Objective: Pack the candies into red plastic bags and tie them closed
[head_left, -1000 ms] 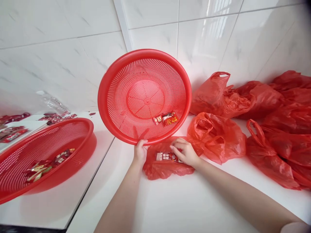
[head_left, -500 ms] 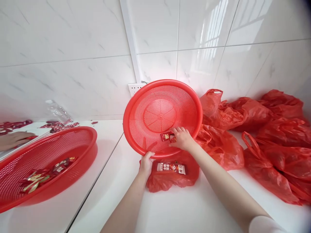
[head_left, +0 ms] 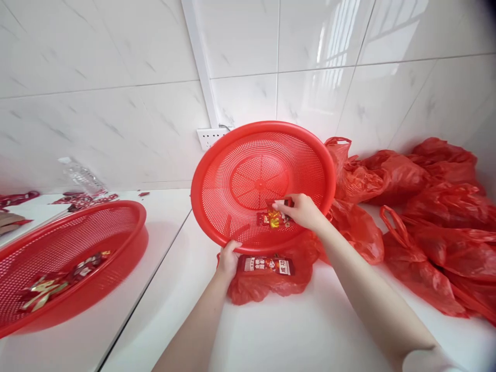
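My left hand (head_left: 228,260) is closed on the lower rim of a red plastic mesh basket (head_left: 217,155), which is tilted up so its inside faces me. Inside the basket, my right hand (head_left: 300,209) pinches a small dark red printed packet (head_left: 287,202) between thumb and fingers. Just below it, more small red and gold packets (head_left: 271,219) lie against the basket's lower wall. Under the front rim sits a red plastic bag (head_left: 263,289), with a dark red packet with white lettering (head_left: 267,265) lying on or in it; I cannot tell which.
Several filled red plastic bags (head_left: 437,217) are heaped on the right. Another red basket (head_left: 134,212) with packets stands at the left, near a clear plastic bottle (head_left: 83,175). Another person's hand (head_left: 10,222) shows at the left edge. A power strip (head_left: 211,137) is by the wall.
My right hand has gone from spread fingers over the packets to a pinch on one, lifting slightly. The basket looks a little wider and lower in its tilt. My left hand keeps its hold.
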`<act>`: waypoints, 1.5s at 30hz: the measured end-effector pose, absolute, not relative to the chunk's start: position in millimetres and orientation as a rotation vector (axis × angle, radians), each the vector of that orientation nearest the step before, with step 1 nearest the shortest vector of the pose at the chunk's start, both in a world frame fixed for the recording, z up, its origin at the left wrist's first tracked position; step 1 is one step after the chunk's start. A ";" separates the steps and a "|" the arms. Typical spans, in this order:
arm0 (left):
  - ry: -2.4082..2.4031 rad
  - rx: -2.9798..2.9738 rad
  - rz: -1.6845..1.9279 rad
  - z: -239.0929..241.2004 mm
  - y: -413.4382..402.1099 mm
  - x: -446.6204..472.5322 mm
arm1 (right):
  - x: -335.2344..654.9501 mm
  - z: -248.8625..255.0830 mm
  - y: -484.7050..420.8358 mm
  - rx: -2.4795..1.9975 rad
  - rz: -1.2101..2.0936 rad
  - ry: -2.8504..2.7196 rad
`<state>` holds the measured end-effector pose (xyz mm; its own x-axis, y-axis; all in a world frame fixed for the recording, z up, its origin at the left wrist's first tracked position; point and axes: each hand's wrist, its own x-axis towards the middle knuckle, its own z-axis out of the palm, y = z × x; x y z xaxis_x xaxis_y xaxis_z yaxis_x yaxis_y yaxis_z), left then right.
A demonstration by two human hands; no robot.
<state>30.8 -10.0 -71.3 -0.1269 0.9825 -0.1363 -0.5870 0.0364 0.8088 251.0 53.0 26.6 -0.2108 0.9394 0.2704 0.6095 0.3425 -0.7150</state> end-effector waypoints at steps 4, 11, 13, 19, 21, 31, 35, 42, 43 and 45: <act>0.891 0.582 1.534 -68.6 -9.7 29.4 | 252.4 35.2 46.6 -0.994 1.005 -1.727; 0.913 0.577 1.534 -68.2 -8.4 29.6 | 250.0 40.4 36.8 -0.942 0.889 -1.625; 0.923 0.588 1.548 -68.2 -8.5 30.1 | 249.9 41.4 34.6 -0.953 0.847 -1.635; 0.900 0.587 1.534 -68.4 -9.7 30.3 | 243.2 36.6 38.9 -0.818 1.027 -1.439; 0.898 0.591 1.532 -68.7 -10.1 30.1 | 240.0 31.7 45.2 -0.812 1.206 -1.109; 0.938 0.609 1.530 -65.9 -11.8 30.4 | 235.7 25.4 47.7 -0.688 1.702 -0.677; 0.932 0.610 1.526 -65.4 -12.3 31.0 | 234.3 32.1 43.5 -0.727 1.744 -0.610; 0.941 0.598 1.519 -66.4 -13.1 31.6 | 231.0 27.4 43.9 -0.740 1.645 -0.660; 0.942 0.598 1.519 -66.5 -12.9 31.6 | 230.5 26.8 43.5 -0.726 1.605 -0.684; 0.933 0.603 1.521 -66.3 -12.5 31.5 | 229.7 27.0 42.2 -0.715 1.513 -0.738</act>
<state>31.5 -12.5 -66.3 -0.1741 0.9757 -0.1333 -0.5609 0.0130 0.8278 229.7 42.2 27.0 -0.0640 0.9978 -0.0160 -0.6015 -0.0513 -0.7972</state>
